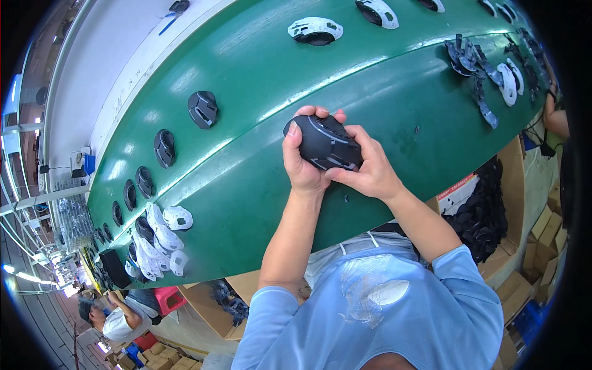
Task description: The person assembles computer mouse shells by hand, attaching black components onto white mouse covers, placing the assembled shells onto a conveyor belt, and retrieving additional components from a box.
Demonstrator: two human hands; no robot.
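Over the green work surface [246, 203] I hold a black computer mouse [320, 145] with grey line trim, in both hands. My left hand [301, 165] wraps its left end, thumb up along the side and fingertips showing over the far edge. My right hand [375, 168] closes round the other end, its thumb along the near edge. The underside of the mouse is hidden. Beyond my left hand another black mouse [203, 109] lies on the surface, first of a line of several running away to the left.
White mouse shells [161, 234] lie heaped at the left. Farther off rest white-and-black mouse parts [316, 31]; dark plastic pieces [468, 58] lie at the far right. Below the edge stands a cardboard box [512, 203] of black parts. Another person [117, 317] is at lower left.
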